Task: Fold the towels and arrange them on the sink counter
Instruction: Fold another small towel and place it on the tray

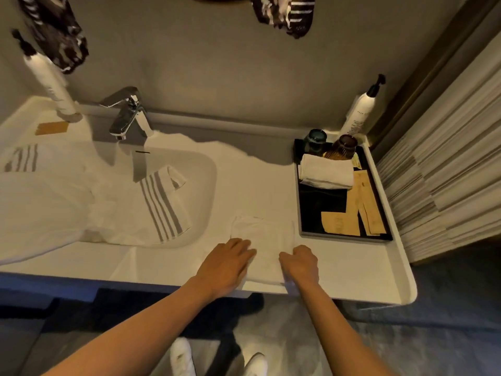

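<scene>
A small white towel (264,237) lies flat on the white sink counter (352,270), near its front edge and right of the basin. My left hand (227,264) rests on the towel's left side with fingers straight. My right hand (302,263) sits on its near right corner with fingers curled, gripping the cloth. A large white towel with grey stripes (113,202) lies crumpled over the basin and the counter's left part. A folded white towel (326,172) sits in the black tray (344,234).
The chrome faucet (130,115) stands behind the basin. Two dark cups (344,146) and paper sachets share the tray at the right. White pump bottles (357,112) stand at the back right and back left. A ribbed wall borders the counter's right end.
</scene>
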Available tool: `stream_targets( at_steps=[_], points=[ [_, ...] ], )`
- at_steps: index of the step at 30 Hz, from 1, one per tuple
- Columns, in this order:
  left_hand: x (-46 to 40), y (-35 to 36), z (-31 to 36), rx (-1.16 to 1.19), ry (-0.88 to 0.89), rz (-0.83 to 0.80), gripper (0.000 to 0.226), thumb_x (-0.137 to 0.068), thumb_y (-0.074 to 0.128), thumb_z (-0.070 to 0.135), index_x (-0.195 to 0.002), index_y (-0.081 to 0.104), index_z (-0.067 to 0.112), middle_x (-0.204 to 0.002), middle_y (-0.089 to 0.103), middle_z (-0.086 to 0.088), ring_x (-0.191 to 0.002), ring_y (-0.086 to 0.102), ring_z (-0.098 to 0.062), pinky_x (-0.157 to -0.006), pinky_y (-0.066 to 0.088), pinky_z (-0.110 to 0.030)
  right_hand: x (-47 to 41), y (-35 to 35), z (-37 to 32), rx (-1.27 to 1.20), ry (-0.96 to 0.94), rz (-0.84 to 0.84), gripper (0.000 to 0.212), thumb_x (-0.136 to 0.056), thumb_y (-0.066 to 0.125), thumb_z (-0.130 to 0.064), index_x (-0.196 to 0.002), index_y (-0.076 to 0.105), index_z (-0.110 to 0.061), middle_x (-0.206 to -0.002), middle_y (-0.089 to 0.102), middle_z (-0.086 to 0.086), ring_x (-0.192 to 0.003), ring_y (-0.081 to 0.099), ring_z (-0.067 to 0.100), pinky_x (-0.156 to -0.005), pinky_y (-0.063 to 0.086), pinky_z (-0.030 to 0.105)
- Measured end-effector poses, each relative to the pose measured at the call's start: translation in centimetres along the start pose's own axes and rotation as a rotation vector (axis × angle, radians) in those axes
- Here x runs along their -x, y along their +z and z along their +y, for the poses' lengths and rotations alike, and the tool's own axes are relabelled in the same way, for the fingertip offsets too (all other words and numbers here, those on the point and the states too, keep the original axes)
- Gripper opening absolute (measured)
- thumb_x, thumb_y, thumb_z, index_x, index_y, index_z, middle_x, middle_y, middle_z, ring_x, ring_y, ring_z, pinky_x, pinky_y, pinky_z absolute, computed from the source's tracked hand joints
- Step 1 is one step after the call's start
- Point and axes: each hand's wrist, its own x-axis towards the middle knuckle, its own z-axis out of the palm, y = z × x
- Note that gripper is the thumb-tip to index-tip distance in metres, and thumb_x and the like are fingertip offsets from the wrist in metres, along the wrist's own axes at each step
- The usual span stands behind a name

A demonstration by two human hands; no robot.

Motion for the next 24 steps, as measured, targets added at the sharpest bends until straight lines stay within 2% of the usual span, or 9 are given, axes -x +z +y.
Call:
stream_targets(
  at_steps=[2,6,9,12,14,17,19,21,24],
  points=[
    [-0.3,0.1,0.5,0.017,-0.039,-0.041,0.043,-0.098,0.037,0.039,-0.129,0.061,0.024,-0.137,0.058,-0.002,-0.118,0.058,-0.025,-0.085,0.054,-0.037,0.1,-0.7,-0.9,-0.063,-0.012,-0.012,0.029,-0.085,0.063,-0.028,-0.104,0.058,-0.008,-0.101,0.063,0.008,-0.070,0.054,0.013,-0.053,0.039,0.023],
    [-1.6,-0.9,1.2,0.266,-0.225,-0.163,0.037,-0.101,0.035,0.040,-0.122,0.065,0.035,-0.129,0.053,-0.003,-0.111,0.051,-0.024,-0.089,0.045,-0.037,2.3,-0.6,-3.9,0.178,-0.251,0.107,0.027,-0.085,0.062,-0.031,-0.105,0.054,-0.014,-0.099,0.060,0.003,-0.084,0.061,0.022,-0.065,0.044,0.029],
    [-3.7,-2.9,1.0,0.980,-0.599,-0.236,0.033,-0.101,0.038,0.025,-0.093,0.070,0.023,-0.096,0.066,-0.013,-0.084,0.062,-0.025,-0.084,0.050,-0.036,3.9,1.8,-5.3,0.398,-0.438,0.096,0.031,-0.091,0.053,-0.036,-0.114,0.051,-0.016,-0.105,0.057,0.004,-0.093,0.060,0.024,-0.067,0.043,0.031],
    [-5.4,-3.8,0.0,1.401,-0.975,-0.177,0.043,-0.101,0.041,0.040,-0.124,0.062,0.010,-0.114,0.067,-0.011,-0.099,0.063,-0.022,-0.097,0.047,-0.034,4.7,5.2,-5.0,0.495,-0.502,0.006,0.035,-0.094,0.045,-0.042,-0.114,0.053,-0.015,-0.109,0.055,0.006,-0.097,0.057,0.025,-0.074,0.048,0.035],
    [-5.5,-4.1,-0.4,1.204,-0.926,-0.158,0.046,-0.097,0.050,0.044,-0.132,0.056,0.014,-0.127,0.062,-0.008,-0.109,0.060,-0.021,-0.098,0.046,-0.032,5.0,6.5,-4.4,0.488,-0.528,-0.034,0.031,-0.095,0.041,-0.037,-0.112,0.055,-0.014,-0.109,0.055,0.006,-0.097,0.057,0.024,-0.079,0.051,0.038],
    [-4.8,-3.8,-1.1,0.712,-0.715,-0.098,0.035,-0.096,0.053,0.031,-0.126,0.052,0.012,-0.122,0.062,-0.007,-0.103,0.059,-0.025,-0.085,0.049,-0.034,4.7,5.8,-3.8,0.396,-0.591,-0.040,0.028,-0.097,0.038,-0.034,-0.095,0.060,-0.016,-0.099,0.059,0.005,-0.088,0.058,0.021,-0.076,0.052,0.039],
    [-4.7,-3.0,-2.0,0.671,-0.746,-0.109,0.046,-0.092,0.061,0.039,-0.125,0.043,0.011,-0.121,0.061,-0.010,-0.101,0.061,-0.027,-0.080,0.051,-0.035,4.0,5.0,-3.4,0.498,-0.745,0.141,0.022,-0.095,0.045,-0.029,-0.093,0.064,-0.017,-0.098,0.063,0.005,-0.088,0.059,0.022,-0.072,0.050,0.035],
    [-4.6,-2.4,-3.0,0.656,-0.776,-0.096,0.069,-0.086,0.068,0.048,-0.136,0.035,0.014,-0.129,0.053,-0.009,-0.109,0.059,-0.028,-0.084,0.051,-0.039,3.4,5.2,-2.7,0.609,-0.839,0.247,0.032,-0.092,0.053,-0.029,-0.118,0.063,-0.016,-0.121,0.063,0.008,-0.105,0.060,0.026,-0.082,0.051,0.036],
    [-4.7,-1.7,-4.0,0.473,-0.609,-0.044,0.075,-0.087,0.066,0.050,-0.148,0.029,0.028,-0.139,0.043,-0.006,-0.121,0.049,-0.027,-0.090,0.050,-0.041,2.8,6.4,-0.1,0.697,-0.795,0.121,0.057,-0.101,0.034,-0.042,-0.151,0.032,-0.016,-0.158,0.029,0.009,-0.143,0.032,0.032,-0.110,0.038,0.049]
  ],
)
